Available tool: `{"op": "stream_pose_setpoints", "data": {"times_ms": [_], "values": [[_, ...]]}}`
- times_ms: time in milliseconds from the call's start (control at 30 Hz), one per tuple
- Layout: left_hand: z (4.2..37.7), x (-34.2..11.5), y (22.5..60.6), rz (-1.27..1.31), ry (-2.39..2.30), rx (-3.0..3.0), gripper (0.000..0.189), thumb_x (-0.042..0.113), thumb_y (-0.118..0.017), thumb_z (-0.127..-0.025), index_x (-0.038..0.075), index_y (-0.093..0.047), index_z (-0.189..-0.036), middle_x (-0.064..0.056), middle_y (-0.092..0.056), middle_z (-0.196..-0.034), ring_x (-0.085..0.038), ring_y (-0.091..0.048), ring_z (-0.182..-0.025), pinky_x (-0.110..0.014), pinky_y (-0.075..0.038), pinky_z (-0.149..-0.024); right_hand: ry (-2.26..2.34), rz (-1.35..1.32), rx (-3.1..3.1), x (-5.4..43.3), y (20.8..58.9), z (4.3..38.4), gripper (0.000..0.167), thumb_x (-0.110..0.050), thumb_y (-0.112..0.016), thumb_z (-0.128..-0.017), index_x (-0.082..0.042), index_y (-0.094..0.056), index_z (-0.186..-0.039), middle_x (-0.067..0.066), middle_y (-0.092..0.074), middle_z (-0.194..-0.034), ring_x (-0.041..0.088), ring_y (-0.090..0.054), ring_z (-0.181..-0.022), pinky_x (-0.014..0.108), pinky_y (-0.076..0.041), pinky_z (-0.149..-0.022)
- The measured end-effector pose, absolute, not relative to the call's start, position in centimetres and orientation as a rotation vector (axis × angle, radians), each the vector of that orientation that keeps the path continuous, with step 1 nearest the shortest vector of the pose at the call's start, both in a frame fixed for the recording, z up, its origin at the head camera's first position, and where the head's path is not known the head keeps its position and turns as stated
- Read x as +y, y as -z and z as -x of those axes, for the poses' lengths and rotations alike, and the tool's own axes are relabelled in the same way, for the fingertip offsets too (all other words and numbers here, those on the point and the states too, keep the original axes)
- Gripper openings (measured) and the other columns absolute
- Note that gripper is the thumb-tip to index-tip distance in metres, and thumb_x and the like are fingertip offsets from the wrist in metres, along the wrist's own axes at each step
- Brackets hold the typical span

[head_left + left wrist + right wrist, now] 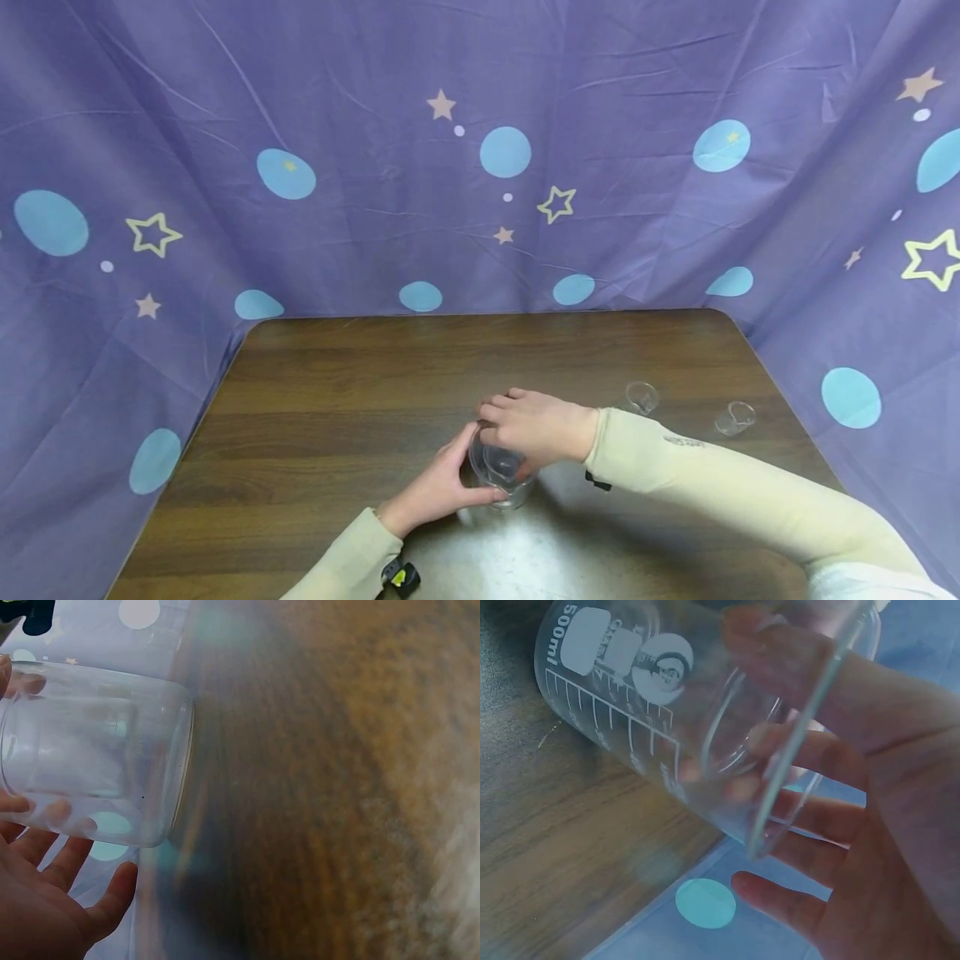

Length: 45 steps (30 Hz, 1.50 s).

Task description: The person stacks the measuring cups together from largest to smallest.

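Note:
A large clear glass beaker stands upright on the table, with white print reading 500ml in the right wrist view. My left hand holds it from the left, thumb on the near side and fingers on the far side. Inside it is a smaller clear beaker, its base above the large beaker's base in the left wrist view. My right hand reaches over the top. In the right wrist view, its thumb and a finger go inside the large rim and pinch the smaller beaker.
Two small clear beakers stand to the right on the wooden table: one just beyond the right sleeve, the other nearer the right edge. A purple curtain with stars and dots surrounds the table's back and sides.

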<state>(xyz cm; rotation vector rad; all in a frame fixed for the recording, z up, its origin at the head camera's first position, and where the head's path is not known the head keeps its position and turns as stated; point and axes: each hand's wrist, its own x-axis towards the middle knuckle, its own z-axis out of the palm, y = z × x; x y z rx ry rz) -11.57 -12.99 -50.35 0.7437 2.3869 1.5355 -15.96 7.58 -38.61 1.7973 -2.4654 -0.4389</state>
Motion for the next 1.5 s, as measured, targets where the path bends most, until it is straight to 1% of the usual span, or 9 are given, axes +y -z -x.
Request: {"op": "stream_pose_setpoints", "data": {"times_ms": [167, 300, 400, 600, 767, 933, 1133, 1300, 1500], "values": [[11.6, -13.0, 50.3, -0.756, -1.533, 2.389, 0.096, 0.036, -0.089, -0.082, 0.027, -0.033, -0.159, 0.0, -0.046, -0.159, -0.02, -0.048, -0.14, -0.047, -0.036, -0.12, 0.465, -1.799, -2.437, 7.4, 39.1, 15.9, 0.061, -0.062, -0.087, -0.073, -0.022, -0.073, -0.116, 0.004, -0.062, -0.142, 0.02, -0.057, -0.129, 0.035, -0.052, -0.103], [11.6, -13.0, 50.3, -0.739, -1.542, 2.392, 0.1, 0.034, -0.09, -0.081, 0.022, -0.032, -0.162, -0.005, -0.046, -0.16, -0.022, -0.048, -0.14, -0.046, -0.036, -0.12, 0.511, -1.79, -2.432, 7.1, 39.2, 15.8, 0.064, -0.061, -0.088, -0.073, -0.021, -0.073, -0.121, 0.005, -0.059, -0.146, 0.02, -0.056, -0.132, 0.035, -0.051, -0.104], [11.5, -13.0, 50.3, -0.709, -1.54, 2.398, 0.099, 0.034, -0.091, -0.08, 0.02, -0.035, -0.16, -0.005, -0.05, -0.157, -0.021, -0.05, -0.138, -0.046, -0.037, -0.119, 0.552, -1.778, -2.431, 7.0, 39.3, 15.8, 0.069, -0.061, -0.089, -0.072, -0.021, -0.073, -0.126, 0.005, -0.058, -0.148, 0.02, -0.055, -0.133, 0.035, -0.051, -0.104], [11.4, -13.0, 50.3, -0.69, -1.544, 2.404, 0.096, 0.035, -0.091, -0.08, 0.017, -0.039, -0.158, -0.005, -0.051, -0.156, -0.022, -0.051, -0.138, -0.048, -0.038, -0.119, 0.594, -1.751, -2.397, 6.9, 39.6, 15.7, 0.073, -0.065, -0.089, -0.07, -0.023, -0.072, -0.127, 0.003, -0.058, -0.148, 0.019, -0.056, -0.13, 0.033, -0.051, -0.101], [11.3, -12.8, 50.3, -0.694, -1.547, 2.421, 0.092, 0.034, -0.092, -0.079, 0.013, -0.044, -0.155, -0.007, -0.054, -0.153, -0.023, -0.053, -0.136, -0.047, -0.041, -0.117, 0.605, -1.755, -2.354, 6.9, 39.9, 15.7, 0.076, -0.068, -0.087, -0.07, -0.023, -0.072, -0.129, 0.004, -0.058, -0.148, 0.019, -0.056, -0.13, 0.033, -0.052, -0.1], [11.4, -12.7, 50.4, -0.696, -1.544, 2.439, 0.089, 0.034, -0.092, -0.078, 0.012, -0.047, -0.152, -0.008, -0.056, -0.152, -0.024, -0.054, -0.135, -0.047, -0.042, -0.116, 0.594, -1.76, -2.346, 7.0, 40.1, 15.9, 0.076, -0.068, -0.086, -0.07, -0.022, -0.072, -0.128, 0.003, -0.058, -0.149, 0.019, -0.056, -0.13, 0.033, -0.051, -0.1], [11.4, -12.7, 50.4, -0.697, -1.534, 2.447, 0.088, 0.034, -0.092, -0.078, 0.012, -0.048, -0.151, -0.008, -0.055, -0.152, -0.024, -0.053, -0.136, -0.048, -0.041, -0.117, 0.576, -1.762, -2.343, 7.1, 40.1, 16.0, 0.074, -0.068, -0.087, -0.069, -0.023, -0.072, -0.127, 0.003, -0.058, -0.148, 0.02, -0.056, -0.13, 0.033, -0.051, -0.101], [11.4, -12.7, 50.4, -0.686, -1.534, 2.439, 0.088, 0.034, -0.092, -0.078, 0.013, -0.047, -0.151, -0.007, -0.054, -0.153, -0.024, -0.052, -0.137, -0.049, -0.039, -0.118, 0.561, -1.762, -2.356, 7.2, 40.1, 16.0, 0.074, -0.065, -0.089, -0.069, -0.023, -0.073, -0.127, 0.002, -0.059, -0.147, 0.02, -0.056, -0.131, 0.034, -0.051, -0.101], [11.3, -12.8, 50.5, -0.701, -1.536, 2.438, 0.089, 0.034, -0.091, -0.079, 0.015, -0.045, -0.153, -0.006, -0.055, -0.151, -0.023, -0.053, -0.135, -0.049, -0.04, -0.116, 0.554, -1.757, -2.395, 7.2, 40.1, 15.9, 0.073, -0.064, -0.089, -0.069, -0.024, -0.072, -0.128, 0.002, -0.058, -0.149, 0.02, -0.055, -0.133, 0.035, -0.05, -0.104]]}}
